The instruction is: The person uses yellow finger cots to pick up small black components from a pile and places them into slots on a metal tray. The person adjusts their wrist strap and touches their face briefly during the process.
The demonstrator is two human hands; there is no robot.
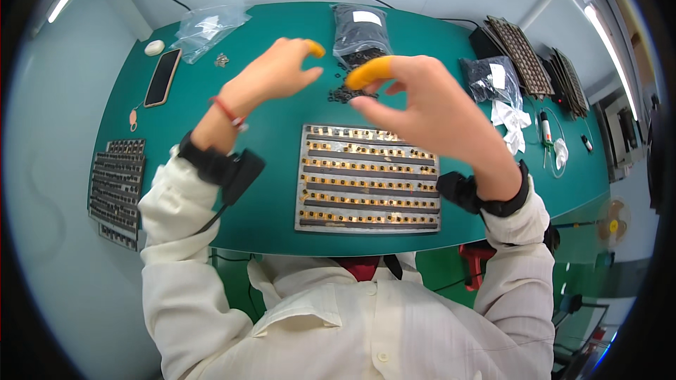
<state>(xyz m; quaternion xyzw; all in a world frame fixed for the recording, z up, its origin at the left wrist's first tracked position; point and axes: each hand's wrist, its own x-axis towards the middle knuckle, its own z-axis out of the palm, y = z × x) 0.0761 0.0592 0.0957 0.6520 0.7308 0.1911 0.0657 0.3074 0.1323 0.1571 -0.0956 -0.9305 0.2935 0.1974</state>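
Observation:
Both my hands are raised over the green table, each with a yellow-orange finger cot on the index finger. My left hand [282, 70] is held left of a pile of small black parts [341, 96], its thumb and index finger apart with nothing seen between them. Over the right edge of that pile hovers my right hand [429, 105], thumb and index tips slightly apart; no part shows between them. Nearer to me lies a metal tray [367, 176] with rows of small gold-coloured pieces bearing dark blocks. The right hand hides its upper right corner.
A bag of black parts [360, 32] stands open behind the pile. To the left are a clear bag [208, 32], a phone [163, 77] and stacked trays [118, 186]. On the right are another bag [486, 79], upright trays [520, 56], crumpled tissue [512, 123] and a pen-like tool [546, 128].

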